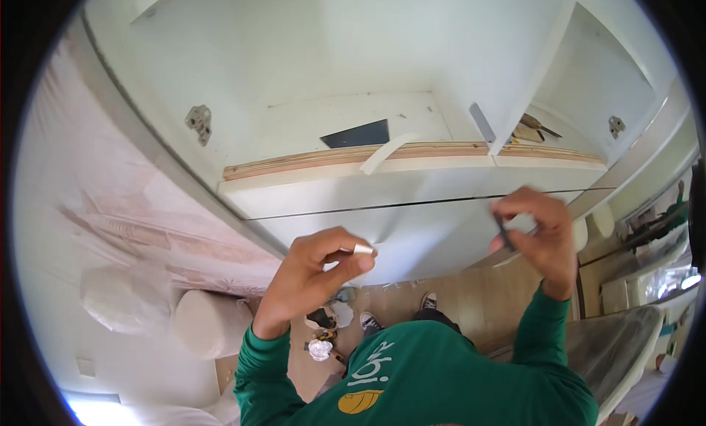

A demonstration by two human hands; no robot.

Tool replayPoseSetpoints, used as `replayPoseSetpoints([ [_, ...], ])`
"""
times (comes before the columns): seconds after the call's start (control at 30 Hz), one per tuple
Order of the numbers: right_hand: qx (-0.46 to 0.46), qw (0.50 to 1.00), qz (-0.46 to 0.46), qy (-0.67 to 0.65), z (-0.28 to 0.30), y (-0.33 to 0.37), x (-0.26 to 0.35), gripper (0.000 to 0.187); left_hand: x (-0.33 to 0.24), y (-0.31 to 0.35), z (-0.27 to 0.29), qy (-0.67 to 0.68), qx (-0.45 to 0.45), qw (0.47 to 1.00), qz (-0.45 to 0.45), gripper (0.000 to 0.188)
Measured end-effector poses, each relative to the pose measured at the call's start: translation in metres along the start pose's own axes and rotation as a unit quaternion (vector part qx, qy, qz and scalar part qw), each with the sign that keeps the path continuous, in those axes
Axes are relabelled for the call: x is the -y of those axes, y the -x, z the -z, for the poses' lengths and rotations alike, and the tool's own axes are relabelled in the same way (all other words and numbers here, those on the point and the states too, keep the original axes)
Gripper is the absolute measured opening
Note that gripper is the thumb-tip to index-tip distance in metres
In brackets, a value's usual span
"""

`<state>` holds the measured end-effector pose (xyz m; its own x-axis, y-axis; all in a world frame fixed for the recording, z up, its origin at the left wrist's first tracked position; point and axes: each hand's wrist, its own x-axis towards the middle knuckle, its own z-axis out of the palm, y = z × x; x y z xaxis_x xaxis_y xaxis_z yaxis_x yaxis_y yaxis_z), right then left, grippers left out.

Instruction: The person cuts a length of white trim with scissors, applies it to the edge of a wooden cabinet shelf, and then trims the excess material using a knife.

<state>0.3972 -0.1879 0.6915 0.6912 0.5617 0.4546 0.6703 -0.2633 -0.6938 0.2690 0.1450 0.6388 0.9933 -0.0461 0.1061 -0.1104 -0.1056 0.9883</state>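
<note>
My left hand (303,280) is closed, pinching a small white strip piece (362,249) between thumb and forefinger. To the right, my right hand (546,238) grips a thin dark object (504,233), too smeared by motion to name. Both hands are raised in front of a white cabinet (323,224), apart from each other. A curved white strip (386,154) lies across the cabinet's raw plywood front edge (448,151), with its near end hanging over.
Inside the cabinet lies a dark angular patch (358,135). Metal hinge plates (198,124) sit on the side walls. The right compartment holds a few tools (540,126). By my shoes (370,322) is a pile of odds and ends (321,345); wrapped rolls (209,324) stand left.
</note>
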Motion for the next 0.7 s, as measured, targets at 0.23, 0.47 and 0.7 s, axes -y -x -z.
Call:
replayPoseSetpoints([
  [0.23,0.063,0.925,0.222,0.301,-0.06,-0.169,0.013,0.019,-0.003,0.022,0.001,0.006,-0.185,0.982,-0.048,0.023],
  [0.47,0.196,0.816,0.2,0.505,-0.134,-0.281,-0.111,0.021,-0.003,0.018,0.002,0.065,-0.244,0.964,-0.08,0.024],
  [0.7,0.135,0.898,0.185,0.376,-0.108,-0.251,-0.037,0.024,-0.008,0.044,-0.03,0.096,-0.29,0.949,-0.075,0.026],
])
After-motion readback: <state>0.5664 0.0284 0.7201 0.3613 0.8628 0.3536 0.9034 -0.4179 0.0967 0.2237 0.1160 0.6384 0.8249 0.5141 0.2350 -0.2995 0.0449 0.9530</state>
